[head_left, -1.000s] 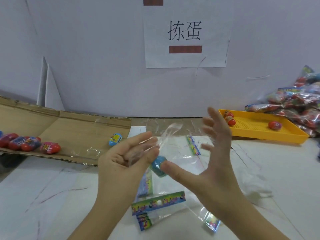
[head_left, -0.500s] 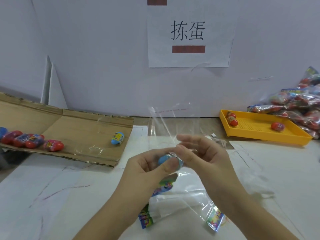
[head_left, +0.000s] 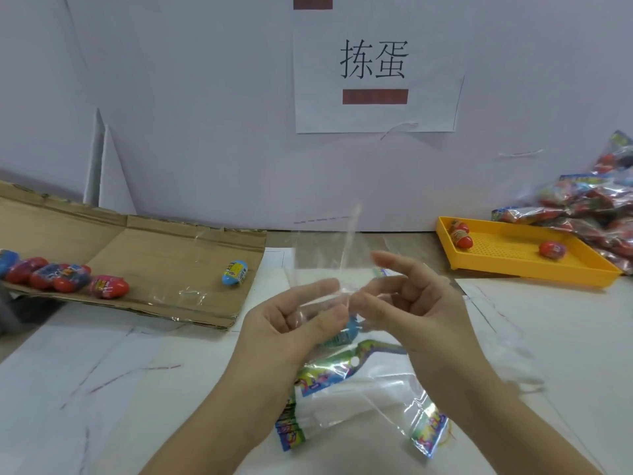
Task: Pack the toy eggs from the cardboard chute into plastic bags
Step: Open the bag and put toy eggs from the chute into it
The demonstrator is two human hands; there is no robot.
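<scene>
My left hand (head_left: 294, 323) and my right hand (head_left: 407, 306) meet at the table's middle, both pinching a clear plastic bag (head_left: 329, 248) whose open end stands up above the fingers. A blue toy egg (head_left: 344, 332) shows just under my left thumb; whether it lies inside the bag is unclear. The cardboard chute (head_left: 144, 255) lies at the left with a blue egg (head_left: 234, 273) near its right end and a cluster of red and blue eggs (head_left: 65, 279) at its left.
A stack of flat bags with colourful headers (head_left: 342, 399) lies on the white table under my hands. A yellow tray (head_left: 524, 265) at the right holds three red eggs. Filled bags (head_left: 589, 207) are piled behind it against the wall.
My right hand has closed in from an open spread to pinch the bag beside my left hand. The bag's top now stands higher and the blue egg sits lower under my thumb.
</scene>
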